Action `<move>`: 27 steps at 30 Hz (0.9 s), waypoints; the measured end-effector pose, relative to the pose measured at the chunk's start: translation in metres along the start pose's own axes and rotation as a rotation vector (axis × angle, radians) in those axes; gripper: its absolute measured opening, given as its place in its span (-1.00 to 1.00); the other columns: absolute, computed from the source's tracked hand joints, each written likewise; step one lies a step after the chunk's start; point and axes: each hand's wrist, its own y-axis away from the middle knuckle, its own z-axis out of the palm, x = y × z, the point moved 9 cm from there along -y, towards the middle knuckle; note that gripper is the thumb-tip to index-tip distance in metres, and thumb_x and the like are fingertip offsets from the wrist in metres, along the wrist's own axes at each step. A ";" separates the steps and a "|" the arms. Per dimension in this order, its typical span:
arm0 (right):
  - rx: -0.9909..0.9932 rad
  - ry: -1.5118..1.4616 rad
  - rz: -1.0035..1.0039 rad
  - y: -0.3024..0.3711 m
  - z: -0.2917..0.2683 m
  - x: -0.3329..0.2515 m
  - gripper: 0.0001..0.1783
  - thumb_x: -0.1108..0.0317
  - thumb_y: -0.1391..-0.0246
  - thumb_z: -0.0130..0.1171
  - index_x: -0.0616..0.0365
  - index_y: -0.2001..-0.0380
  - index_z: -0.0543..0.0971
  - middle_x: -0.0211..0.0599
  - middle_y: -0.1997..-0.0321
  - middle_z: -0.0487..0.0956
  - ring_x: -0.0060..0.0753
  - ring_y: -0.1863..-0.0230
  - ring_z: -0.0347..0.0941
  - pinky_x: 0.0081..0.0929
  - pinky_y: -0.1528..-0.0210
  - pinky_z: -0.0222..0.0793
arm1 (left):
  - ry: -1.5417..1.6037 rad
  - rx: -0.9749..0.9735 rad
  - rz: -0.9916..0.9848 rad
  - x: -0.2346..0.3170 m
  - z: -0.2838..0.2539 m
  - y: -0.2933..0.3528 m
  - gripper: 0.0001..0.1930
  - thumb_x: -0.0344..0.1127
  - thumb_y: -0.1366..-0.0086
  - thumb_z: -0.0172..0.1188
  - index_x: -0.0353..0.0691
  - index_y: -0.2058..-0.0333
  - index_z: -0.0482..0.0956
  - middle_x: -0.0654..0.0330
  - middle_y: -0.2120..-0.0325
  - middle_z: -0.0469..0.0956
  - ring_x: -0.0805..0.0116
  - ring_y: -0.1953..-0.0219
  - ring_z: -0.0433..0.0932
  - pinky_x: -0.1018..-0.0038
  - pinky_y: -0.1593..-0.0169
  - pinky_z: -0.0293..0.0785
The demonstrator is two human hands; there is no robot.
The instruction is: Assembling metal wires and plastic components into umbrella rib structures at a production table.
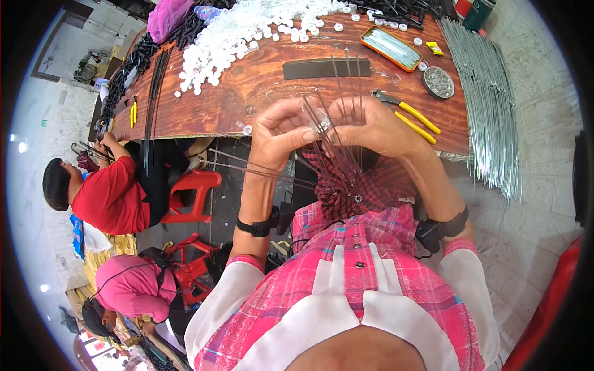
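Good handling here seems to depend on a light, steady pinch: the left hand point(278, 127) is curled nearly closed, thumb and fingertips around a small clear plastic piece point(323, 123), while the right hand point(366, 127), its fingers bent in, has hold of the thin dark rods point(342, 156) just beside it. The piece sits between the two hands, in front of the chest and near the table's front edge. Fingertips and rods overlap there, so I cannot tell whether the right thumb touches the piece too. It would help to keep the rods fanned apart so none cross, and to line up by turning the wrist rather than forcing, since such slender rods probably bend easily. Across the wooden table point(260, 71) spread white round caps point(216, 52), a dark flat bar point(327, 68), yellow-handled pliers point(419, 120) and a row of silver rods point(486, 102) along the right end. To the left, a person in red point(114, 196) sits on a red plastic chair point(197, 190), with a person in pink point(133, 284) nearby.
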 end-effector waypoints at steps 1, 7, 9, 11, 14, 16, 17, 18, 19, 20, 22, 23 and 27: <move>0.001 -0.003 -0.002 0.000 0.000 0.001 -0.84 0.39 -0.07 0.21 0.25 0.32 0.51 -0.45 0.38 0.55 -0.67 0.34 0.43 -0.65 0.24 0.37 | -0.003 -0.002 -0.002 -0.001 -0.001 0.001 -0.50 -0.52 0.06 0.39 -0.43 0.08 0.49 -0.04 0.27 0.61 0.18 0.23 0.63 0.28 0.07 0.57; 0.018 0.018 -0.058 0.009 0.000 0.002 -0.77 0.36 -0.07 0.23 0.25 0.24 0.50 -0.45 0.30 0.54 -0.66 0.26 0.43 -0.64 0.17 0.37 | 0.049 -0.093 0.011 0.007 0.012 -0.005 -0.59 -0.57 0.10 0.42 -0.39 0.19 0.59 0.09 0.26 0.61 0.31 0.18 0.58 0.41 0.07 0.53; 0.026 -0.045 -0.018 0.012 0.001 -0.002 -0.73 0.35 -0.07 0.25 0.25 0.19 0.49 -0.44 0.27 0.54 -0.64 0.23 0.43 -0.62 0.14 0.38 | -0.124 -0.168 0.089 0.019 0.018 -0.013 -0.64 -0.52 0.16 0.46 -0.36 0.28 0.65 0.13 0.27 0.61 0.28 0.12 0.51 0.34 0.00 0.43; -0.057 -0.087 -0.063 0.015 0.011 -0.013 -0.70 0.34 -0.06 0.26 0.25 0.17 0.49 -0.43 0.26 0.54 -0.64 0.22 0.44 -0.61 0.13 0.38 | -0.181 -0.315 0.217 0.032 0.027 -0.019 -0.64 -0.47 0.18 0.47 -0.36 0.31 0.66 0.13 0.28 0.60 0.25 0.09 0.48 0.30 -0.03 0.38; -0.118 -0.084 -0.119 0.018 0.023 -0.022 -0.69 0.32 -0.05 0.29 0.24 0.20 0.48 -0.44 0.29 0.54 -0.65 0.25 0.44 -0.61 0.16 0.39 | -0.173 -0.538 0.343 0.042 0.045 -0.021 -0.60 -0.35 0.24 0.51 -0.35 0.34 0.67 0.12 0.27 0.59 0.19 0.07 0.44 0.23 -0.09 0.27; -0.001 -0.154 -0.152 0.014 0.010 -0.018 -0.75 0.34 -0.05 0.28 0.21 0.27 0.47 -0.45 0.33 0.53 -0.68 0.31 0.42 -0.65 0.22 0.38 | -0.208 -0.586 0.264 0.028 0.044 -0.034 -0.63 -0.35 0.21 0.50 -0.32 0.33 0.68 0.14 0.27 0.59 0.18 0.07 0.45 0.24 -0.07 0.31; 0.071 -0.158 -0.154 0.013 0.003 -0.008 -0.79 0.37 -0.06 0.27 0.19 0.33 0.46 -0.47 0.37 0.52 -0.70 0.37 0.40 -0.68 0.29 0.35 | 0.050 -0.392 0.134 0.011 0.034 -0.037 -0.57 -0.41 0.12 0.46 -0.28 0.18 0.64 0.19 0.24 0.57 0.26 0.09 0.48 0.33 -0.01 0.41; 0.066 -0.147 -0.159 0.011 0.001 -0.003 -0.79 0.37 -0.06 0.27 0.19 0.33 0.46 -0.47 0.37 0.52 -0.70 0.37 0.40 -0.68 0.29 0.35 | 0.048 -0.396 0.147 0.009 0.039 -0.031 -0.57 -0.41 0.12 0.46 -0.28 0.18 0.64 0.19 0.24 0.57 0.26 0.09 0.48 0.33 -0.01 0.41; 0.140 -0.176 -0.173 0.011 -0.003 0.001 -0.80 0.37 -0.07 0.27 0.19 0.33 0.46 -0.47 0.38 0.51 -0.71 0.38 0.39 -0.69 0.30 0.34 | 0.144 -0.229 -0.032 -0.008 0.028 -0.028 -0.48 -0.42 0.09 0.44 -0.29 0.07 0.57 0.19 0.21 0.55 0.31 0.10 0.50 0.38 0.03 0.45; 0.213 -0.207 -0.187 0.012 -0.008 0.002 -0.80 0.37 -0.07 0.26 0.20 0.33 0.46 -0.48 0.39 0.51 -0.72 0.39 0.39 -0.70 0.31 0.33 | 0.237 -0.060 -0.212 -0.027 0.016 -0.026 -0.40 -0.43 0.06 0.43 -0.29 -0.04 0.49 0.20 0.17 0.54 0.36 0.12 0.52 0.44 0.07 0.49; 0.237 -0.188 -0.165 0.014 -0.007 0.002 -0.82 0.39 -0.08 0.25 0.21 0.32 0.47 -0.49 0.39 0.50 -0.74 0.40 0.38 -0.71 0.33 0.33 | 0.288 -0.083 -0.201 -0.032 0.016 -0.025 -0.24 -0.40 0.03 0.44 -0.30 -0.17 0.32 0.16 0.06 0.51 0.43 0.13 0.54 0.51 0.12 0.53; 0.258 -0.161 -0.174 0.014 -0.009 0.000 -0.83 0.40 -0.08 0.23 0.21 0.32 0.47 -0.48 0.39 0.51 -0.74 0.41 0.38 -0.71 0.34 0.33 | 0.198 -0.024 -0.193 -0.035 0.009 -0.023 -0.17 -0.24 0.02 0.43 -0.33 -0.21 0.23 0.11 0.04 0.48 0.39 0.13 0.54 0.48 0.14 0.55; 0.345 -0.165 -0.165 0.014 -0.015 0.001 -0.86 0.44 -0.08 0.20 0.23 0.31 0.47 -0.47 0.39 0.51 -0.75 0.42 0.38 -0.70 0.36 0.34 | 0.330 -0.080 -0.124 -0.016 0.013 -0.014 -0.18 -0.09 -0.15 0.33 -0.35 -0.26 0.14 0.07 -0.04 0.45 0.28 0.05 0.51 0.35 -0.02 0.48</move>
